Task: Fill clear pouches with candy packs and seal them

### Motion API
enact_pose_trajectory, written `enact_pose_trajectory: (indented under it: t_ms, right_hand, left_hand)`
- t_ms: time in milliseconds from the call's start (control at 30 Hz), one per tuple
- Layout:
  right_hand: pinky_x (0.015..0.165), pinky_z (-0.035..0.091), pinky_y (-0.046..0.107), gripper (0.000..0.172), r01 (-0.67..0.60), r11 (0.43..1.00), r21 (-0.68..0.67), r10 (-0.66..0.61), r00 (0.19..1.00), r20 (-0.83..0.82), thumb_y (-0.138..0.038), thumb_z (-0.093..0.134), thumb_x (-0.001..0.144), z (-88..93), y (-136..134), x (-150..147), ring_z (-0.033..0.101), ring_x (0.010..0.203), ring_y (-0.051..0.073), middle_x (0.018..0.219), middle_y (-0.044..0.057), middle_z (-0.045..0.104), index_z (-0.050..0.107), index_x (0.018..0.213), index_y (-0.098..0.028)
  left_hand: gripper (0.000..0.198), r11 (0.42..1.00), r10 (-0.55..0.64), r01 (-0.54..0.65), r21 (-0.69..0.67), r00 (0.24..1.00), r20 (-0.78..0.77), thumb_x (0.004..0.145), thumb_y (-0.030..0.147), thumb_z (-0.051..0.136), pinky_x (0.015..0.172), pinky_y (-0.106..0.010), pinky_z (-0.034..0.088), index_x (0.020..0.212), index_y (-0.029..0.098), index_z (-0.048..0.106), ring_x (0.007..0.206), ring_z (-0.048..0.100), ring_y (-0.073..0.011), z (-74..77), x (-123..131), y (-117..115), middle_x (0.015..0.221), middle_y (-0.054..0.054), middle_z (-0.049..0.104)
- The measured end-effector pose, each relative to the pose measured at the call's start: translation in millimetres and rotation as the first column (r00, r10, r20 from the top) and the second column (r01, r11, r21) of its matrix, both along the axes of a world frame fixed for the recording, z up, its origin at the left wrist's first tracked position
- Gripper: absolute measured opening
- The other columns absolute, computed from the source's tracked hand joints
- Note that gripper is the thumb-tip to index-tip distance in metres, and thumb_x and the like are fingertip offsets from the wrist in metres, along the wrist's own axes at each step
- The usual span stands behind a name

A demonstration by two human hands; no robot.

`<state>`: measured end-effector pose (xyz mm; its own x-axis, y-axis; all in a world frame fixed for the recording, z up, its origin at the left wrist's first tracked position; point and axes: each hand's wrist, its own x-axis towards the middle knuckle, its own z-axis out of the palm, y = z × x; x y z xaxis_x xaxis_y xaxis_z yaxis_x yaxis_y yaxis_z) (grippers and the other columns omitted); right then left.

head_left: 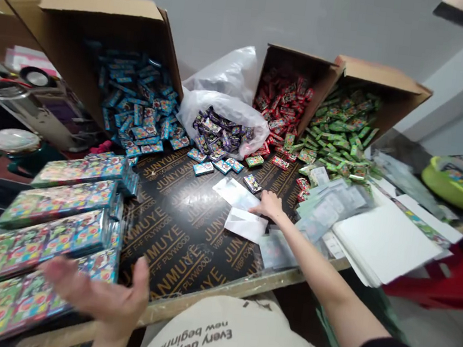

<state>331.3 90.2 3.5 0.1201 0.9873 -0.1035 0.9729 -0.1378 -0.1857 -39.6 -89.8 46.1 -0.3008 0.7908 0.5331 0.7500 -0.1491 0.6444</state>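
My left hand (101,292) is raised over the near left table edge, fingers spread and blurred, with nothing in it. Below and beyond it are clear-wrapped multi-packs (50,236) of colourful small packets, stacked in rows. My right hand (270,206) reaches over the middle of the table, thumb and fingers apart. Its thumb lies against a white card strip (235,193); a folded white card piece (245,225) is just below. Near its fingertips lies a dark purple packet (252,183). Several blue packets (203,168) and a green packet (254,160) lie farther back.
Tipped cardboard boxes spill blue packets (139,100), red packets (284,104) and green packets (337,133). Between them, a white plastic bag (223,102) holds purple packets (222,133). Clear plastic sleeves (333,203) and white sheets (388,238) lie right; a yellow-green basin (457,187) stands beyond.
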Motion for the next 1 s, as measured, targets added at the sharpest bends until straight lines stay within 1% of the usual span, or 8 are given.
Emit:
enact_pose_trajectory:
  t_ms: [100,267,400,567,667,767,933,1000]
  right_hand:
    - [0.071,0.041,0.032,0.063,0.003,0.999,-0.032,-0.004,0.999,-0.032,-0.051,0.076,0.045,-11.1,7,-1,0.056,0.088,0.027,0.095,0.013,0.062,0.058,0.092,-0.013]
    - [0.067,0.038,0.024,0.026,-0.048,0.998,0.040,0.051,0.994,-0.097,-0.035,0.065,0.069,-12.7,14,13,0.058,0.081,0.020,0.086,0.008,0.065,0.063,0.086,-0.015]
    - [0.074,0.037,0.026,0.023,-0.079,0.985,0.155,0.097,0.989,-0.115,-0.028,0.048,0.084,-4.7,11,19,0.055,0.087,0.020,0.091,0.009,0.063,0.065,0.092,-0.015]
    - [0.078,0.036,0.028,0.029,-0.084,0.972,0.220,0.116,0.984,-0.136,-0.035,0.043,0.086,-2.3,13,20,0.053,0.090,0.020,0.092,0.009,0.060,0.066,0.090,-0.018]
    - [0.073,0.038,0.028,0.043,-0.082,0.981,0.178,0.109,0.983,-0.151,-0.050,0.063,0.067,-11.0,15,16,0.055,0.086,0.022,0.092,0.008,0.061,0.061,0.097,-0.019]
    - [0.070,0.039,0.029,0.064,-0.083,0.989,0.119,0.103,0.979,-0.173,-0.047,0.078,0.045,-21.8,19,13,0.058,0.082,0.025,0.089,0.008,0.064,0.060,0.099,-0.018]
    - [0.070,0.040,0.026,0.026,-0.057,0.985,0.163,0.096,0.966,-0.239,-0.033,0.068,0.065,-25.7,28,15,0.061,0.080,0.021,0.085,0.007,0.067,0.066,0.086,-0.018]
    - [0.072,0.041,0.027,0.023,-0.022,0.972,0.234,0.085,0.961,-0.263,-0.030,0.061,0.072,-23.3,28,17,0.061,0.083,0.022,0.089,0.008,0.068,0.067,0.089,-0.018]
  left_hand:
    - [0.095,0.968,-0.077,0.129,0.214,0.969,-0.235,0.063,0.018,0.070,0.103,-0.059,0.019,0.135,0.027,0.008,0.132,0.011,-0.0365,14.0,39,19,0.144,-0.012,0.007]
    - [0.070,0.943,-0.282,0.318,0.096,0.920,-0.274,0.071,0.016,0.063,0.100,-0.050,0.030,0.132,0.022,0.028,0.127,0.028,-0.0318,29.4,74,33,0.142,-0.015,0.023]
    - [0.057,0.934,-0.356,0.350,-0.067,0.901,-0.248,0.077,0.019,0.055,0.100,-0.048,0.032,0.130,0.023,0.034,0.127,0.030,-0.0295,25.7,76,41,0.141,-0.014,0.025]
    - [0.048,0.909,-0.401,0.367,-0.197,0.899,-0.175,0.080,0.022,0.051,0.101,-0.047,0.030,0.127,0.022,0.039,0.127,0.030,-0.0275,20.7,76,51,0.140,-0.012,0.027]
    - [0.044,0.890,-0.422,0.386,-0.245,0.899,-0.116,0.081,0.024,0.049,0.100,-0.047,0.033,0.124,0.022,0.042,0.126,0.033,-0.0264,19.5,77,54,0.139,-0.012,0.030]
    - [0.043,0.879,-0.426,0.390,-0.273,0.900,-0.087,0.082,0.025,0.048,0.098,-0.045,0.035,0.124,0.022,0.042,0.125,0.034,-0.0259,17.7,78,53,0.138,-0.011,0.031]
    - [0.042,0.868,-0.438,0.394,-0.303,0.894,-0.093,0.081,0.026,0.049,0.099,-0.044,0.034,0.122,0.021,0.045,0.125,0.034,-0.0250,8.5,72,51,0.137,-0.012,0.034]
    - [0.040,0.865,-0.435,0.389,-0.316,0.896,-0.089,0.081,0.026,0.049,0.099,-0.045,0.033,0.121,0.022,0.046,0.124,0.035,-0.0251,3.3,69,50,0.136,-0.012,0.034]
